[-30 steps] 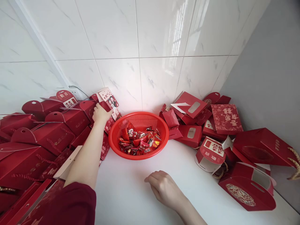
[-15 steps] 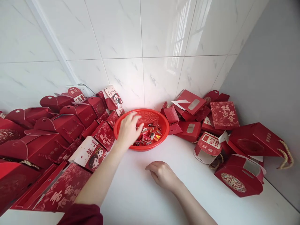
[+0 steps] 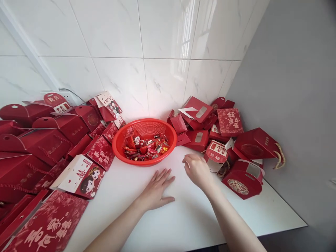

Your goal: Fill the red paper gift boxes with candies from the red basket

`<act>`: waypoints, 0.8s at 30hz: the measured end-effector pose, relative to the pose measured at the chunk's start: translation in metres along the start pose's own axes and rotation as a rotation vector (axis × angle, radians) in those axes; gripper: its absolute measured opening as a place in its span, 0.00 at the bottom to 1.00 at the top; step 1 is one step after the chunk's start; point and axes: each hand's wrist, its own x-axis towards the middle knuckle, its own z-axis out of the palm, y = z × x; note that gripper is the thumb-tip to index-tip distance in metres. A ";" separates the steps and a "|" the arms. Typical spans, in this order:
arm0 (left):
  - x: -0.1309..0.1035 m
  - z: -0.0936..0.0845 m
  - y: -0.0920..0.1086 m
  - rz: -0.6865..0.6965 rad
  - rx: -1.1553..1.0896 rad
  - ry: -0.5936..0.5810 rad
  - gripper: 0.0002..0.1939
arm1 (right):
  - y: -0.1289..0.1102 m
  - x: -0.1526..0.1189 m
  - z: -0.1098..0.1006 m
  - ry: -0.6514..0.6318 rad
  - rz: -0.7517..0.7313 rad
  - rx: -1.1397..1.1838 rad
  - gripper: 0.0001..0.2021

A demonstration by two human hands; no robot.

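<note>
My left hand (image 3: 156, 190) lies flat on the white table (image 3: 181, 224), fingers spread and nothing in it. Just beyond its fingertips stands a red plastic basket (image 3: 118, 154) with a mesh wall. Wrapped candies (image 3: 147, 145) in red, white and gold wrappers lie in the basket. My right hand (image 3: 197, 170) is held over the table to the right of the basket, its fingers curled in. No object shows in it, though its palm side is hidden. Closest to this hand is a red gift box (image 3: 215, 152) with a pale label, lying on its side.
Red gift boxes (image 3: 59, 140) crowd the left side in rows, with a white printed box (image 3: 78, 175) at their near edge. More red boxes (image 3: 245, 178) lie jumbled on the right, some with rope handles. A tiled wall (image 3: 118, 77) rises behind, and a grey wall (image 3: 283, 87) on the right.
My left hand has left the basket and come down onto the table in front of it. My right hand has moved towards the right-hand boxes. The view has shifted to the right.
</note>
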 end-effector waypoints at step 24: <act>0.006 0.004 -0.010 -0.054 -0.047 -0.173 0.34 | 0.133 -0.006 -0.130 0.773 0.707 -0.114 0.15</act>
